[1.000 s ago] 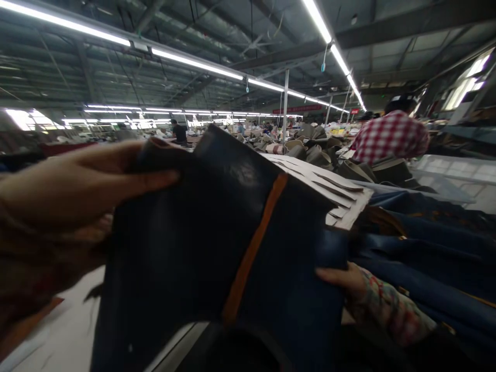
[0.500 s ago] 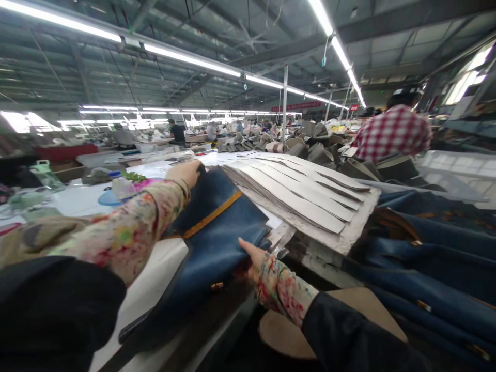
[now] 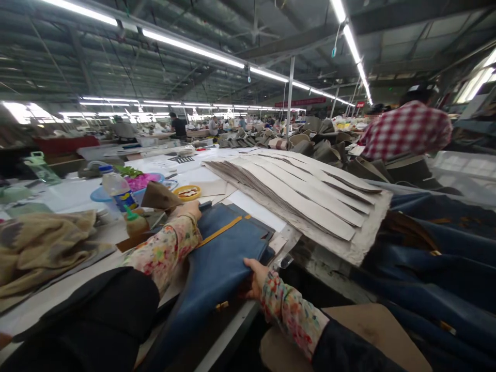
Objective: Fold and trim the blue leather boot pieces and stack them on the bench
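Observation:
A blue leather piece with a tan strip across it and a small brass-coloured fitting, perhaps a bag panel [image 3: 228, 248], lies at the edge of the worktable. My left hand [image 3: 189, 211] is closed on its far left edge, the fingertips partly hidden. At the near right edge my right hand [image 3: 256, 276] grips the same panel, thumb on top and fingers underneath. Just beyond my left hand are a brown leather scrap [image 3: 159, 196] and a yellow round dish [image 3: 187, 192]. A small bottle with a green nozzle [image 3: 135, 223] stands beside my left sleeve.
Stacked white strips [image 3: 310, 191] lie on a board at right. More blue leather pieces [image 3: 434, 274] hang in the right foreground. A plastic bottle [image 3: 116, 187], a blue basin [image 3: 101, 194] and a crumpled cloth [image 3: 50, 248] are at left. A person in a checked shirt [image 3: 411, 129] is at back right.
My left hand has come down and nearer with the panel's far end, which now lies flatter. The dish and brown scrap behind it have come into view. My right hand keeps its grip.

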`<state>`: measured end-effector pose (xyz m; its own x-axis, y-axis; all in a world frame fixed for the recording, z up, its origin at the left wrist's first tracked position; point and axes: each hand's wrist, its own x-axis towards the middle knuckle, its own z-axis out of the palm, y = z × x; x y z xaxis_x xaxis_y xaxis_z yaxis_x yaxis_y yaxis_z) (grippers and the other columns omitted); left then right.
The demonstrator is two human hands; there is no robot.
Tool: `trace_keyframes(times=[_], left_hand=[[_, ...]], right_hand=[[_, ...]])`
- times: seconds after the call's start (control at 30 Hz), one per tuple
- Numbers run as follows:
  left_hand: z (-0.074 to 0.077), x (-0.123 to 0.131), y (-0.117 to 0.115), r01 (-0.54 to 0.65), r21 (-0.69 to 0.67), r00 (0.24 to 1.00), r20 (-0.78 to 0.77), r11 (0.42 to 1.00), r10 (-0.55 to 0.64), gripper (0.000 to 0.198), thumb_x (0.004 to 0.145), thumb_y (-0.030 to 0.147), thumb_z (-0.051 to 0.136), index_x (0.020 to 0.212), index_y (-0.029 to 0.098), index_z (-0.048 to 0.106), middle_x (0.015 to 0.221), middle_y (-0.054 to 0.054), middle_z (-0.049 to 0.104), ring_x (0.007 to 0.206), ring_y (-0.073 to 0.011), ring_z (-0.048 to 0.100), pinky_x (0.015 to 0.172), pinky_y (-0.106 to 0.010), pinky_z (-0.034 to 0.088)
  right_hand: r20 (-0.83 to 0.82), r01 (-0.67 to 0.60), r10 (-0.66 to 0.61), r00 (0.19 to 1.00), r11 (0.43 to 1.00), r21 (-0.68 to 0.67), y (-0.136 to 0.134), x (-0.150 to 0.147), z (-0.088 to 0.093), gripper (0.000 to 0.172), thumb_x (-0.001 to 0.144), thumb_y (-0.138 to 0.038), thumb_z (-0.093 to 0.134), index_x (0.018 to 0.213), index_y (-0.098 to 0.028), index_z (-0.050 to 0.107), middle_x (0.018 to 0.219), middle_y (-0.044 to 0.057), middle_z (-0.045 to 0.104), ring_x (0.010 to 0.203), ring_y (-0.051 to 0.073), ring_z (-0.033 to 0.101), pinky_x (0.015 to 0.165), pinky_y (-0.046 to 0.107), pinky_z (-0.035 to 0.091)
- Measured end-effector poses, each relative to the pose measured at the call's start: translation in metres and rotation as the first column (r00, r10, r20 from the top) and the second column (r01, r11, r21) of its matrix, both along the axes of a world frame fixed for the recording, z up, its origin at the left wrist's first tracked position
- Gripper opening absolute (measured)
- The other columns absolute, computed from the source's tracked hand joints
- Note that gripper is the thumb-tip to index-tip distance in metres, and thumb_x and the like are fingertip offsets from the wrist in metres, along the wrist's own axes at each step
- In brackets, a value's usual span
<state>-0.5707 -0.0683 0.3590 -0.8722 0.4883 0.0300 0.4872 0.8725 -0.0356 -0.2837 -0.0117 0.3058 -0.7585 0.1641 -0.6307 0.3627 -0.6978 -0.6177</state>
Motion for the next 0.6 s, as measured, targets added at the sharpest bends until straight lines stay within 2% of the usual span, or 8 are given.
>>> trace_keyframes(times=[0.13,0.3,0.37,0.43,0.5,0.57,0.6], left_hand=[[0.008,0.006,0.017,0.027,0.002,0.999,-0.043,1.0,-0.027,0.035,0.076,0.021,0.042,0.109,0.025,0.049,0.114,-0.006,0.05,0.102,-0.0228,0.048,0.084,-0.038,0.038],[-0.009,0.019,0.013,0.072,-0.086,0.993,-0.089,0.994,-0.08,0.038,0.078,0.013,0.033,0.111,0.021,0.049,0.112,-0.008,0.05,0.104,-0.0239,0.045,0.085,-0.042,0.036],[-0.014,0.026,0.011,0.093,-0.12,0.986,-0.124,0.988,-0.108,0.044,0.083,0.012,0.023,0.122,0.021,0.04,0.123,-0.009,0.042,0.113,-0.0237,0.037,0.09,-0.046,0.03],[-0.01,0.037,0.015,0.137,-0.16,0.975,-0.151,0.978,-0.161,0.049,0.084,0.011,0.019,0.131,0.022,0.026,0.135,-0.007,0.024,0.124,-0.0232,0.021,0.096,-0.05,0.02],[0.002,0.054,0.026,0.238,-0.229,0.958,-0.102,0.944,-0.266,0.05,0.083,0.014,0.032,0.132,0.02,0.024,0.137,-0.007,0.019,0.125,-0.0234,0.017,0.099,-0.048,0.017],[0.015,0.08,0.04,0.392,-0.31,0.914,0.03,0.866,-0.404,0.051,0.077,0.021,0.048,0.126,0.014,0.036,0.13,-0.01,0.034,0.117,-0.0219,0.033,0.097,-0.037,0.026],[0.02,0.095,0.047,0.469,-0.337,0.88,0.103,0.816,-0.463,0.049,0.077,0.025,0.05,0.123,0.013,0.041,0.125,-0.009,0.041,0.111,-0.0189,0.04,0.095,-0.03,0.03]], right_hand=[[0.006,0.02,-0.02,1.0,1.0,-0.001,-0.001,0.0,-0.001,0.028,0.087,-0.029,0.029,0.104,-0.009,0.038,0.058,0.001,0.052,0.048,0.014,0.054,0.055,0.031,0.047],[0.028,-0.002,0.001,1.0,1.0,0.016,0.001,-0.001,0.001,0.027,0.086,-0.024,0.029,0.105,-0.008,0.039,0.054,-0.001,0.048,0.044,0.013,0.052,0.053,0.028,0.047],[0.023,-0.006,0.006,1.0,1.0,0.017,0.002,-0.004,-0.003,0.029,0.086,-0.024,0.03,0.108,-0.007,0.039,0.055,-0.001,0.048,0.045,0.013,0.053,0.053,0.029,0.047],[-0.019,-0.027,0.027,0.999,0.999,0.025,0.002,-0.008,-0.006,0.032,0.087,-0.028,0.031,0.109,-0.008,0.04,0.059,0.001,0.05,0.047,0.013,0.054,0.054,0.029,0.046],[-0.08,-0.066,0.069,0.994,0.997,0.047,0.002,-0.007,-0.006,0.034,0.088,-0.035,0.031,0.107,-0.009,0.043,0.063,0.002,0.053,0.05,0.013,0.054,0.055,0.028,0.045],[-0.108,-0.138,0.152,0.983,0.983,0.122,0.004,0.005,0.0,0.035,0.089,-0.038,0.03,0.098,-0.01,0.049,0.063,0.001,0.053,0.049,0.009,0.052,0.053,0.022,0.043],[-0.105,-0.202,0.223,0.969,0.962,0.183,0.005,0.016,0.004,0.034,0.089,-0.037,0.031,0.09,-0.011,0.052,0.062,0.0,0.052,0.049,0.007,0.05,0.052,0.019,0.041]])
